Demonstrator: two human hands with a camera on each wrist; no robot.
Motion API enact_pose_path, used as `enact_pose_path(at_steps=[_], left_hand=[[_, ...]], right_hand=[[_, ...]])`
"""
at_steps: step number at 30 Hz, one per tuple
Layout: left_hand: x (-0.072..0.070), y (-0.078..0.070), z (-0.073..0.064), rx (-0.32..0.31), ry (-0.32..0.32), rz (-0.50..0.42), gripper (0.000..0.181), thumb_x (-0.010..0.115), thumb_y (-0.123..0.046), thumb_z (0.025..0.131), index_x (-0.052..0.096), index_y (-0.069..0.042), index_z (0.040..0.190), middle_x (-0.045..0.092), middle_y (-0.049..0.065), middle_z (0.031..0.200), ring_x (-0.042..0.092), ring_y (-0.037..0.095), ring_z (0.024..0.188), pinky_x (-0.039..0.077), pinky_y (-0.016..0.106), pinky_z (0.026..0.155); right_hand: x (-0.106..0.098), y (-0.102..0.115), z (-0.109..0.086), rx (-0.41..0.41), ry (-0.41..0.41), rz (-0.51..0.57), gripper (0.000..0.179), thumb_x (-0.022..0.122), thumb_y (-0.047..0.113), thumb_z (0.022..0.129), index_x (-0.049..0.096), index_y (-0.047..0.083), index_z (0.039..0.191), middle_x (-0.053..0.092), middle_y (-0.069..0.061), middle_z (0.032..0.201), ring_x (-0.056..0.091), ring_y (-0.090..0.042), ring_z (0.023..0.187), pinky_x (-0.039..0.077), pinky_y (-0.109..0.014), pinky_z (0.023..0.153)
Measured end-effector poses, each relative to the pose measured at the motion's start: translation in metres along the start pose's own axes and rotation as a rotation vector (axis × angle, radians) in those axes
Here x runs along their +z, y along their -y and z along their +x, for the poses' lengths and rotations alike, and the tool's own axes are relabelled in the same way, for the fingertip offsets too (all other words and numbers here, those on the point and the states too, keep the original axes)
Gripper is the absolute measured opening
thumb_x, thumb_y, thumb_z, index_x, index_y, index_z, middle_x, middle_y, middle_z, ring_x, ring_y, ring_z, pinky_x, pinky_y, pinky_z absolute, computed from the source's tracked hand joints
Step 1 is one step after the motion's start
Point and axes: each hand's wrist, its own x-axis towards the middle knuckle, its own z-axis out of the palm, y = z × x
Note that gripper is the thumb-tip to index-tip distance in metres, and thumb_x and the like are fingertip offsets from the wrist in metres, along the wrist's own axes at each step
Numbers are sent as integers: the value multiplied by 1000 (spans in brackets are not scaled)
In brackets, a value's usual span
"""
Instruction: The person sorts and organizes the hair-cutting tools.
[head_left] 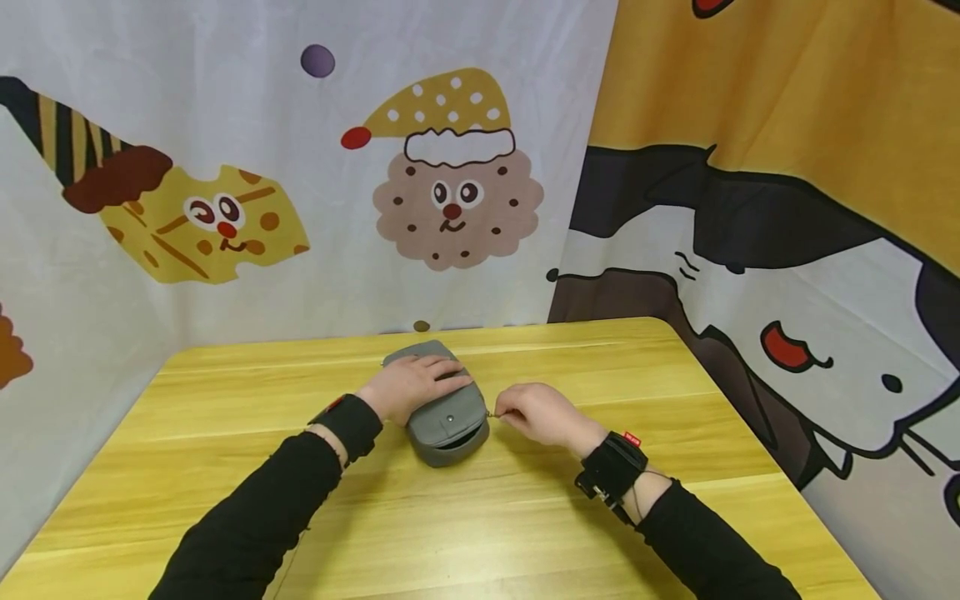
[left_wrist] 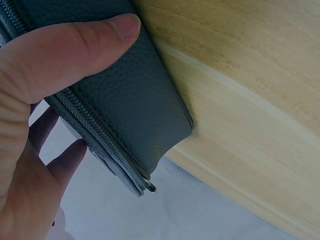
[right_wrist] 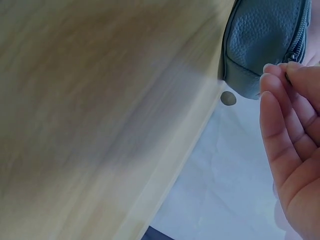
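Observation:
A grey leather-look zip pouch [head_left: 448, 419] lies on the table at a slant, its near end gaping dark along the zip. My left hand [head_left: 412, 385] holds it from the left, fingers across its top. In the left wrist view the thumb [left_wrist: 107, 42] lies along the side wall beside the zipper [left_wrist: 95, 125], with the other fingers over the lid. To the right of the pouch, my right hand [head_left: 542, 412] pinches the small zipper pull [head_left: 491, 414] between thumb and fingertips. The right wrist view shows this pinch beside the zipper slider [right_wrist: 292, 58].
The yellow wood-grain table [head_left: 480, 533] extends around the pouch. Behind it hangs a white curtain [head_left: 247, 108] with cartoon prints, and a second printed curtain [head_left: 787, 217] hangs along the right side. Black bands with devices sit on both wrists.

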Motion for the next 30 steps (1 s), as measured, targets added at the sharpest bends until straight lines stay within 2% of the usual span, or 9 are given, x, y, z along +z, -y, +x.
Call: enact_pose_path(at_steps=[7,16,25,30], left_hand=[[2,1,1,-1,2,-2,107,93,-14,68,32,-21,156,36,8,155,36,30,140,42,48,106],[1,0,0,11,-21,3,105,93,-15,67,35,-20,155,39,9,154,38,30,139,43,48,105],[3,1,0,8,-17,17,104,93,-19,69,34,-20,155,39,8,154,38,29,139,43,47,105],[2,1,0,4,-15,15,104,92,-18,69,35,-21,155,39,8,154,38,30,139,43,47,105]], right_hand=[[0,2,0,-19,15,17,8,69,3,91,72,10,91,66,2,86,62,-11,79,53,-28,74],[0,3,1,6,55,46,7,68,4,91,74,10,92,67,4,86,62,-9,78,53,-27,74],[1,8,4,-56,75,144,6,72,4,90,73,9,91,65,5,83,53,-5,70,48,-22,67],[2,10,6,-61,84,160,5,71,4,90,72,9,90,64,5,82,52,-4,69,46,-21,65]])
